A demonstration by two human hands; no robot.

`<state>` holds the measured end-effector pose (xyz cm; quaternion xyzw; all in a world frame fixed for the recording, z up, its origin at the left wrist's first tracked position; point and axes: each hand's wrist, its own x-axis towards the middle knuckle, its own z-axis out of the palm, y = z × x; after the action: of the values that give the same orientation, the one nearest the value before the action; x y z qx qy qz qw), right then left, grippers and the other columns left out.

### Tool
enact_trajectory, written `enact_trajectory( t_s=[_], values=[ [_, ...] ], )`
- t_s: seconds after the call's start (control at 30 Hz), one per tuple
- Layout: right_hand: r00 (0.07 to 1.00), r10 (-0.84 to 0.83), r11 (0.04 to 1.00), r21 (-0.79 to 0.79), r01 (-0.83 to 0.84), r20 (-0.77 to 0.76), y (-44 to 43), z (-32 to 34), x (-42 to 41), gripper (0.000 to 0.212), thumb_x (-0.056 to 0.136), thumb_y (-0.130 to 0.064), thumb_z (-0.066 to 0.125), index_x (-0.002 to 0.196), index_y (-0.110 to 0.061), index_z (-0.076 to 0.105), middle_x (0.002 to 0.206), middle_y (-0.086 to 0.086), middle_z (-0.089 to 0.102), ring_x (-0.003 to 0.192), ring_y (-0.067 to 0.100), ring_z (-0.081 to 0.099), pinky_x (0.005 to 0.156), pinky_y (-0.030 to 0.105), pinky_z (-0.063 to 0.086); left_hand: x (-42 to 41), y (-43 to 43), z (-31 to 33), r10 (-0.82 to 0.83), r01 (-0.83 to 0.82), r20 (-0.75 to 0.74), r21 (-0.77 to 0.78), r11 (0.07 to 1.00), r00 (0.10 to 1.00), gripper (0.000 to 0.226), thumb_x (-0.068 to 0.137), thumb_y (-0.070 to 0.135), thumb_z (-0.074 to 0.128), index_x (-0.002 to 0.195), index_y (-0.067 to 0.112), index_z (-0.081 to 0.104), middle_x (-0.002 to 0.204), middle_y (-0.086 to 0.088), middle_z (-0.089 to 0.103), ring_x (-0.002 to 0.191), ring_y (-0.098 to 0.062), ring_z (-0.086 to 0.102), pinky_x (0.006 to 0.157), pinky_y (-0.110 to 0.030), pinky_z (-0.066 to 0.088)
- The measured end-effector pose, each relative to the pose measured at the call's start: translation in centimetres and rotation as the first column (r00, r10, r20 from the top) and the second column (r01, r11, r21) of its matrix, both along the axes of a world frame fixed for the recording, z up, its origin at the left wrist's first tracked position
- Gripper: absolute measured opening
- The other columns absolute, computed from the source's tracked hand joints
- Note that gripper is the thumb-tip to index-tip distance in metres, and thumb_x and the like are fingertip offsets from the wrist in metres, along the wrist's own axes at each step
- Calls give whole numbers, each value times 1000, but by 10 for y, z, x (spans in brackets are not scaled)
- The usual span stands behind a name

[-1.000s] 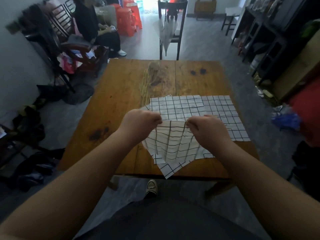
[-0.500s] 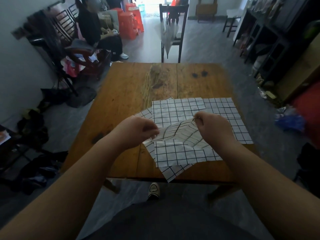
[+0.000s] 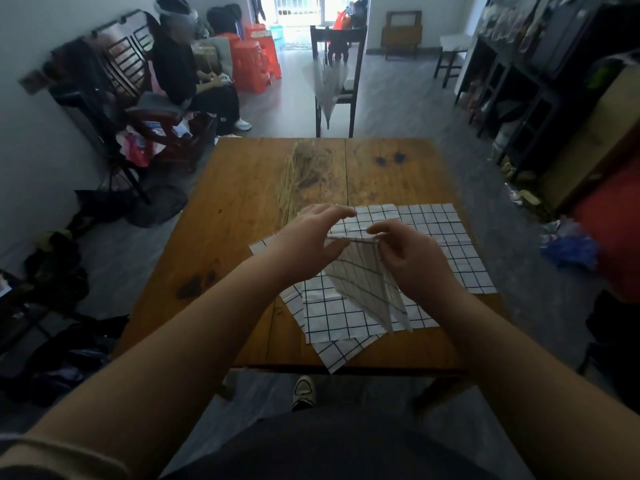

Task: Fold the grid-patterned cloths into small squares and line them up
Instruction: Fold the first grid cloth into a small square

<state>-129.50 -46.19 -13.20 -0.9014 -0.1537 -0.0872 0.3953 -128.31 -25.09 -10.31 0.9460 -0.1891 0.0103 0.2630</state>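
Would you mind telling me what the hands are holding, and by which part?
The right hand pinches the lifted grid cloth at the right end of its top edge; the left hand meets the other end, grip unclear.
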Motion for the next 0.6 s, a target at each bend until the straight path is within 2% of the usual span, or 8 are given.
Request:
enact_trajectory(
  t_s=[0.07,0.13,0.23,0.3,0.37,0.47,0.6],
  values=[
    [1000,28,999,32,-28,-8,-4,0,-4,23,100,-18,54,119,-26,65,99,-16,69,86,-12,61,72,11,49,2,-10,2,-51,51,-20,2,999,999,42,98,28,63,139,28,56,142,5,57,135,-13,46,114,-35,36],
    [999,31,998,58,-30,-24,-8,2,-7,21,100,-18,56,116,-28,64,97,-18,70,84,-14,62,70,10,48,2,-17,2,-96,96,-69,-1,995,993,30,99,29,62,128,26,65,128,6,66,121,-12,57,107,-36,45],
    [998,7,992,126,1,-64,-15,2,-12,17,98,-18,58,107,-32,62,87,-20,71,80,-7,66,66,17,48,0,-25,-2,-130,127,-120,-29,991,984,20,99,30,60,114,23,72,103,9,72,96,-10,66,92,-36,55],
    [992,5,984,177,18,-126,-20,1,-16,12,99,-21,58,104,-32,61,84,-12,73,76,1,66,62,21,48,-2,-28,-9,-109,106,-109,-28,994,988,16,99,30,60,106,23,73,94,13,70,89,-6,64,86,-34,56],
    [978,14,973,229,35,-209,-24,-1,-20,8,100,-28,57,106,-31,62,88,-7,73,75,6,67,62,24,51,-4,-28,-17,-65,57,-123,-69,996,990,10,98,30,62,100,28,71,88,17,68,84,-1,63,83,-31,55],
    [955,71,972,234,-2,-287,-26,-12,-26,11,99,-36,56,104,-30,64,91,-7,72,79,7,69,71,33,60,-11,-29,-27,-43,20,-170,-138,990,985,6,97,29,63,97,31,70,86,16,67,84,0,63,82,-28,55],
    [970,59,980,198,-11,-235,-23,-28,-32,15,99,-35,58,90,-28,68,79,-5,69,75,9,66,72,42,59,-27,-32,-37,-29,1,-175,-154,988,984,6,97,31,63,93,32,68,82,17,66,80,1,62,74,-24,49]
  ],
)
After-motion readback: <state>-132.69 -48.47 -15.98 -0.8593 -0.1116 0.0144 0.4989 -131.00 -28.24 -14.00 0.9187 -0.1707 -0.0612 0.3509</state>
